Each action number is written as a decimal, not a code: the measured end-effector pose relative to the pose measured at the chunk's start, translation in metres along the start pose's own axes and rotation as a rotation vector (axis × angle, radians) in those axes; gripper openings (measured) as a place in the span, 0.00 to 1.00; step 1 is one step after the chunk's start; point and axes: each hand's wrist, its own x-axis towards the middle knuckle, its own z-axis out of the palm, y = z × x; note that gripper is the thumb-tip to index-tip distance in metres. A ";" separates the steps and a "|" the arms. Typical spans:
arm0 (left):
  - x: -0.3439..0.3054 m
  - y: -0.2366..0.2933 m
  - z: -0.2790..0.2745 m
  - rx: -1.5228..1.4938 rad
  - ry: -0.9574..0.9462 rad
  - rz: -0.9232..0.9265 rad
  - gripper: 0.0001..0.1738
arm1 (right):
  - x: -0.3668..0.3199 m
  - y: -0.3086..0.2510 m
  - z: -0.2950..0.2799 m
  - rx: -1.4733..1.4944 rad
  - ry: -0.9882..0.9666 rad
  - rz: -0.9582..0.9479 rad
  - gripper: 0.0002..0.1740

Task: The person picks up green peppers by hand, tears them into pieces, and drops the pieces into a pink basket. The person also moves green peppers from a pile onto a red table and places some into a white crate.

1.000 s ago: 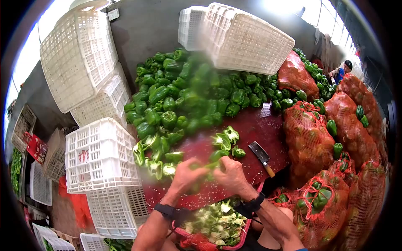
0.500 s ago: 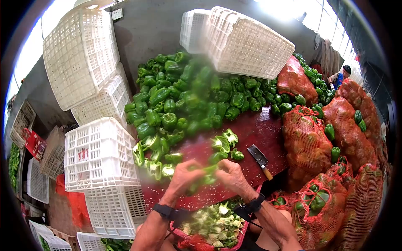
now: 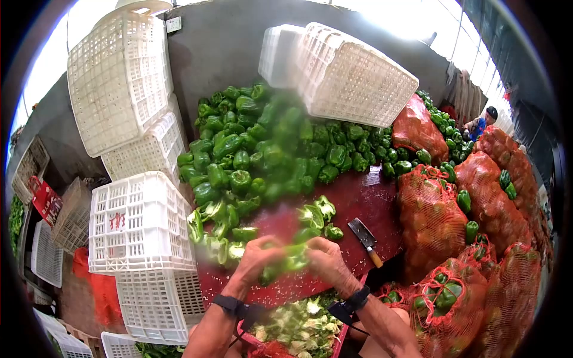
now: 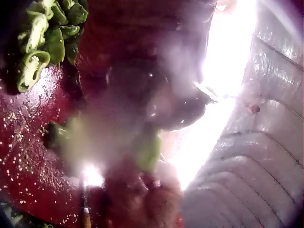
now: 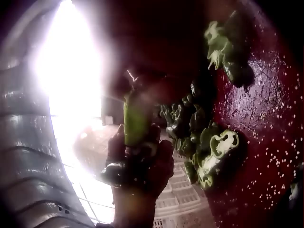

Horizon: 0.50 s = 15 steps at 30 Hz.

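in the head view, the left hand (image 3: 261, 261) and the right hand (image 3: 328, 262) meet low over the dark red worktop (image 3: 364, 194), each grip pinching an end of a blurred green pepper piece (image 3: 296, 256) between them. just below, at the worktop's near edge, a pink tub (image 3: 342, 335) holds a heap of pale green trimmings (image 3: 301, 322), with some red netting at its near side. cut peppers (image 3: 222, 225) lie to the left and a few pepper halves (image 3: 316, 216) beyond the hands; a cleaver (image 3: 362, 232) with a wooden handle lies to the right. behind them spreads a big pile of whole peppers (image 3: 239, 149), with a white crate (image 3: 361, 74) standing tilted at its far side. more white crates (image 3: 141, 221) are stacked at the left edge; what they contain cannot be told. along the right stand red mesh sacks (image 3: 433, 221), bulging, the nearest showing green peppers through its netted top. a person (image 3: 480, 125) is far off behind the sacks.

in the left wrist view, blurred fingers (image 4: 159, 199) are at the green piece, above a worktop speckled with pale seeds; cut peppers lie in the top corner.

in the right wrist view, a dark hand (image 5: 140, 166) has the piece upright at its fingers, pale crates behind it, and an open-cut pepper (image 5: 224, 144) showing its seeds.
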 end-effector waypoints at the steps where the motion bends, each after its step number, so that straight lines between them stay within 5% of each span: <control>1: 0.000 -0.002 -0.001 -0.013 -0.003 -0.002 0.07 | 0.000 -0.003 0.002 0.028 0.013 0.001 0.14; 12: 0.008 -0.011 -0.005 -0.111 0.065 -0.001 0.14 | -0.004 -0.014 0.009 0.658 -0.061 -0.061 0.10; 13: 0.010 -0.005 -0.004 -0.030 0.061 0.058 0.14 | 0.001 -0.008 0.009 0.528 0.054 -0.142 0.10; 14: 0.003 -0.006 -0.004 -0.144 0.049 0.015 0.14 | 0.019 0.015 0.000 -0.009 0.173 -0.602 0.10; 15: 0.008 -0.007 -0.004 -0.221 0.021 0.066 0.15 | 0.021 0.023 -0.010 -0.292 0.149 -0.749 0.10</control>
